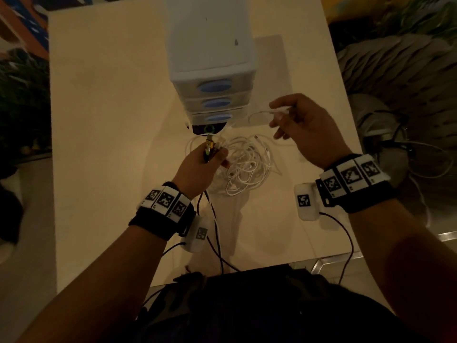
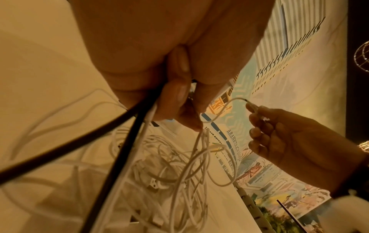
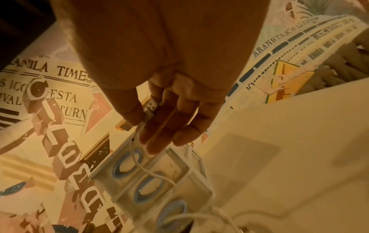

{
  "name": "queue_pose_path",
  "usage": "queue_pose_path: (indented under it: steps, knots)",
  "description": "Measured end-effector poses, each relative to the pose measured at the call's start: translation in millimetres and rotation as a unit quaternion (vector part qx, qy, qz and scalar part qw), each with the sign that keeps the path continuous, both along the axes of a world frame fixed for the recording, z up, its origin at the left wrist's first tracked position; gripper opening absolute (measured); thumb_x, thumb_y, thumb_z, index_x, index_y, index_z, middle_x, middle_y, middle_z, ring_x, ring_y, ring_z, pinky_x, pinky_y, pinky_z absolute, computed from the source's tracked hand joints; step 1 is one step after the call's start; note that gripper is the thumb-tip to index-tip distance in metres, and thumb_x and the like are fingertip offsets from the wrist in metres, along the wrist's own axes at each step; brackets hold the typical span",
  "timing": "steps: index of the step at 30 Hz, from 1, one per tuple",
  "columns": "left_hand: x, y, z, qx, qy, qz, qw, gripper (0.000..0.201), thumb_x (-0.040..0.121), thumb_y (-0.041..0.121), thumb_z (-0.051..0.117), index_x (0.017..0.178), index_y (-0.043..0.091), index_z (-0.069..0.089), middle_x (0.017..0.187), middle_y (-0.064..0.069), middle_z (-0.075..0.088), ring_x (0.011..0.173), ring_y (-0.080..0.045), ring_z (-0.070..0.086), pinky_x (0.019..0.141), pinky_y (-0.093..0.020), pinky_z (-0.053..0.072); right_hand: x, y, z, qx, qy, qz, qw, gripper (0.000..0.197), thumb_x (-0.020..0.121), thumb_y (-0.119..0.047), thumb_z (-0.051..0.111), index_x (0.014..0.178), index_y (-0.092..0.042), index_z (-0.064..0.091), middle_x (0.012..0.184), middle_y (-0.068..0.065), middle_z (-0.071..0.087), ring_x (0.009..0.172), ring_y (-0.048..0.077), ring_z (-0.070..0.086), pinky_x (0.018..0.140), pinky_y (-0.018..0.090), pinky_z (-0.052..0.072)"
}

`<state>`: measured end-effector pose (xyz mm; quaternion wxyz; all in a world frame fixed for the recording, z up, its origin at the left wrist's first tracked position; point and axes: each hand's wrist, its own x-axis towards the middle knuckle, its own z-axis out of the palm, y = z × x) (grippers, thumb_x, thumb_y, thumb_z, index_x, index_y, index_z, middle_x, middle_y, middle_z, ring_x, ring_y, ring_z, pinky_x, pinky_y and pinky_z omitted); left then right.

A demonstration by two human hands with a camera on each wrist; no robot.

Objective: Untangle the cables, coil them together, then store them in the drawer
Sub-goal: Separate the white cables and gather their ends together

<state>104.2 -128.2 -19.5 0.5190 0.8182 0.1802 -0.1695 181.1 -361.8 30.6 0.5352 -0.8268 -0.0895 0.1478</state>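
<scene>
White tangled cable heap (image 1: 243,164) lies before the drawer tower (image 1: 212,70); my right hand (image 1: 304,127) pinches one plug (image 3: 150,105), left hand (image 1: 197,169) grips ends.

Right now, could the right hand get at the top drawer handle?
Probably not yet. The right hand hovers near the drawer unit with open space between, but it pinches a white cable end, so its fingers are occupied.

Cable tangle (image 1: 243,164) before drawer unit (image 1: 212,78)
</scene>
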Motion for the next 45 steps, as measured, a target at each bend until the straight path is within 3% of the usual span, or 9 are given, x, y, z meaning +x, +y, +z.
queue_pose_path:
  steps: [7, 14, 22, 26, 28, 33, 38, 40, 45]
  knots:
    - [-3.3, -1.0, 2.5, -0.008, 0.010, 0.000, 1.000, 0.038, 0.084, 0.056, 0.072, 0.099, 0.022, 0.064, 0.089, 0.010, 0.072, 0.055, 0.008, 0.056, 0.060, -0.025, 0.043, -27.5, 8.6, -19.1, -0.014, 0.049, 0.028, 0.998, 0.022, 0.092, -0.046, 0.065, 0.103, -0.027, 0.063, 0.090, -0.006, 0.077, 0.084, 0.015, 0.074, 0.088, 0.051, 0.055]
    - [-8.4, -3.4, 1.7, -0.014, 0.007, -0.053, 0.998, 0.032, 0.076, 0.033, 0.088, 0.097, 0.019, 0.069, 0.085, 0.009, 0.072, 0.070, 0.007, 0.063, 0.062, -0.007, 0.043, -3.4, 40.1, -6.9, -0.008, -0.021, 0.046, 0.999, 0.008, 0.094, -0.039, 0.066, 0.098, -0.032, 0.067, 0.089, -0.013, 0.071, 0.087, 0.004, 0.068, 0.088, 0.042, 0.057]
    - [-20.6, 2.3, 2.5, 0.006, 0.011, -0.044, 0.999, 0.009, 0.080, 0.039, 0.082, 0.079, 0.032, 0.077, 0.084, 0.014, 0.076, 0.083, 0.005, 0.068, 0.080, -0.019, 0.052, 24.1, 57.5, 4.5, 0.096, 0.004, 0.033, 0.995, 0.008, 0.103, -0.026, 0.052, 0.096, -0.026, 0.052, 0.091, 0.017, 0.072, 0.077, 0.037, 0.072, 0.070, 0.057, 0.060]
    - [-23.8, 7.8, 1.2, 0.026, 0.003, 0.002, 1.000, 0.025, 0.082, 0.052, 0.077, 0.068, 0.031, 0.074, 0.057, 0.019, 0.064, 0.058, 0.009, 0.058, 0.061, -0.017, 0.039, 29.2, 61.4, 23.9, 0.145, 0.020, 0.069, 0.987, 0.014, 0.106, -0.011, 0.046, 0.102, 0.002, 0.049, 0.088, 0.046, 0.053, 0.062, 0.045, 0.057, 0.056, 0.041, 0.055]
    - [-23.7, 11.2, -1.0, 0.046, -0.026, 0.055, 0.997, 0.023, 0.082, 0.053, 0.076, 0.085, 0.031, 0.073, 0.070, 0.019, 0.068, 0.066, 0.014, 0.058, 0.063, -0.014, 0.039, 27.9, 64.4, 33.8, 0.177, 0.050, 0.106, 0.977, 0.017, 0.106, -0.003, 0.043, 0.107, 0.015, 0.043, 0.086, 0.052, 0.043, 0.061, 0.040, 0.047, 0.052, 0.033, 0.050]
    - [-15.2, 16.8, 4.4, 0.020, -0.099, 0.093, 0.991, 0.060, 0.076, 0.045, 0.085, 0.125, 0.039, 0.052, 0.107, 0.021, 0.069, 0.100, 0.017, 0.060, 0.071, 0.004, 0.039, 25.7, 74.7, 38.1, 0.135, 0.066, 0.155, 0.976, 0.016, 0.103, -0.018, 0.055, 0.109, -0.003, 0.055, 0.086, 0.020, 0.072, 0.072, 0.041, 0.072, 0.066, 0.057, 0.061]
    - [-1.9, 15.2, 0.6, 0.074, -0.065, 0.024, 0.995, 0.005, 0.093, 0.040, 0.069, 0.094, 0.036, 0.069, 0.077, 0.022, 0.071, 0.075, 0.015, 0.061, 0.074, -0.020, 0.049, 13.4, 88.0, 30.4, 0.128, 0.042, 0.172, 0.976, 0.016, 0.099, -0.030, 0.061, 0.110, -0.018, 0.061, 0.092, 0.005, 0.076, 0.082, 0.025, 0.076, 0.076, 0.047, 0.061]
    - [-1.1, 17.7, -3.9, 0.071, -0.047, 0.046, 0.995, 0.013, 0.096, 0.036, 0.065, 0.086, 0.034, 0.073, 0.076, 0.019, 0.074, 0.077, 0.009, 0.064, 0.080, -0.028, 0.052, 8.7, 86.5, 22.1, 0.123, 0.042, 0.165, 0.978, 0.015, 0.098, -0.027, 0.063, 0.110, -0.018, 0.063, 0.093, 0.003, 0.075, 0.086, 0.023, 0.075, 0.081, 0.045, 0.060]
    - [-4.1, 19.2, -3.6, 0.011, -0.063, 0.011, 0.998, 0.017, 0.086, 0.031, 0.079, 0.099, 0.028, 0.068, 0.088, 0.016, 0.073, 0.080, 0.006, 0.067, 0.074, -0.008, 0.046, 2.9, 72.4, 8.2, 0.132, 0.048, 0.098, 0.985, 0.012, 0.097, -0.017, 0.065, 0.108, -0.012, 0.062, 0.093, 0.007, 0.076, 0.082, 0.026, 0.075, 0.081, 0.049, 0.061]
